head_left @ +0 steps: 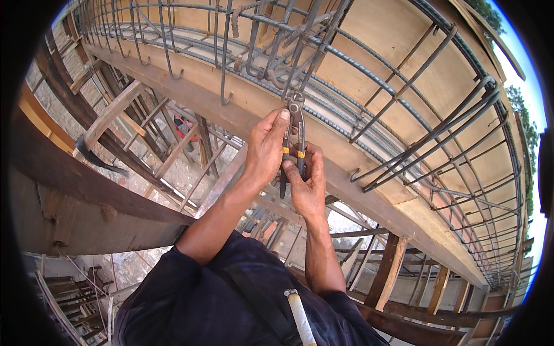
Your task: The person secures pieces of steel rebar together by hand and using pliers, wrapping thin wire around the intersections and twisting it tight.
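A pair of tying pincers (300, 124) with dark handles and yellow-orange bands stands upright in front of me. Its jaws meet the steel rebar (358, 67) at the lower edge of the cage; whether they grip a tie wire is too small to tell. My left hand (265, 144) is closed near the top of the handles, its thumb pointing up along one of them. Lower down, my right hand (310, 187) wraps round the handles, thumb in front. The inner fingers of both hands are partly hidden.
Plywood formwork (375, 37) backs the rebar cage, with a long timber beam (190, 92) along its lower edge. Bent bar ends (427, 138) jut out at right. Timber props (392, 271) and a deep drop lie below. A cigarette (300, 317) shows at the bottom.
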The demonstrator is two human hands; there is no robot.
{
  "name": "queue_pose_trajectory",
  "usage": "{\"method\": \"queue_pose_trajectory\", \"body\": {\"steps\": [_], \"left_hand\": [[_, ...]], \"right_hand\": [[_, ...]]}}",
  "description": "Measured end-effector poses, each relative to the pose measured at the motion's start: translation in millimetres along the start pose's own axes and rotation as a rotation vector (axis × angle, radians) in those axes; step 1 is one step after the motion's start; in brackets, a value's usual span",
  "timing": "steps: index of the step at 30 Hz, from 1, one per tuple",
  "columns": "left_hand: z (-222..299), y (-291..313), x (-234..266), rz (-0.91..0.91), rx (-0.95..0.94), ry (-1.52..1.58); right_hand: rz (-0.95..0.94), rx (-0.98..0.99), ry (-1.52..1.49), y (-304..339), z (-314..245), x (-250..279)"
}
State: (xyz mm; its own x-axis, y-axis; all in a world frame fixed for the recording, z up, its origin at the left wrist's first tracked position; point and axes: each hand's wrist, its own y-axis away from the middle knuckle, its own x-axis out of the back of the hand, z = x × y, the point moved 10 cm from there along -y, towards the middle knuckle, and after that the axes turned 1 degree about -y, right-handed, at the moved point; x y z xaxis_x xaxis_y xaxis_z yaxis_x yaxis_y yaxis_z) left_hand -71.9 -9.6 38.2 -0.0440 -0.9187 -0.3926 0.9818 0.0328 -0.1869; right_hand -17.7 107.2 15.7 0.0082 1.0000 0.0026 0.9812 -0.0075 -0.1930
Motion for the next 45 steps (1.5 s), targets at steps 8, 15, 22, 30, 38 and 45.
{"method": "queue_pose_trajectory", "body": {"steps": [8,15,22,30,38,45], "left_hand": [[-1.8,-2.7,-3.0,0.0,-0.016,0.081],[1.8,-5.9,19.6,0.152,-0.026,0.212],[4.2,-0.4,17.3,0.183,-0.03,0.275],[10.6,-2.9,22.7,0.195,-0.036,0.435],[24.5,0.1,38.4,0.271,-0.216,0.305],[20.6,2.5,-1.5,0.032,-0.047,0.556]], "right_hand": [[-0.055,-0.187,-0.528,16.4,7.0,11.3],[-0.073,0.225,-0.046,29.4,-6.2,27.0],[-0.114,0.311,0.291,33.1,-26.6,29.1],[0.067,-0.106,-0.336,30.7,43.0,52.5],[0.054,-0.092,-0.313,73.1,13.1,28.2],[0.261,-0.194,-0.467,33.0,55.8,77.9]]}}
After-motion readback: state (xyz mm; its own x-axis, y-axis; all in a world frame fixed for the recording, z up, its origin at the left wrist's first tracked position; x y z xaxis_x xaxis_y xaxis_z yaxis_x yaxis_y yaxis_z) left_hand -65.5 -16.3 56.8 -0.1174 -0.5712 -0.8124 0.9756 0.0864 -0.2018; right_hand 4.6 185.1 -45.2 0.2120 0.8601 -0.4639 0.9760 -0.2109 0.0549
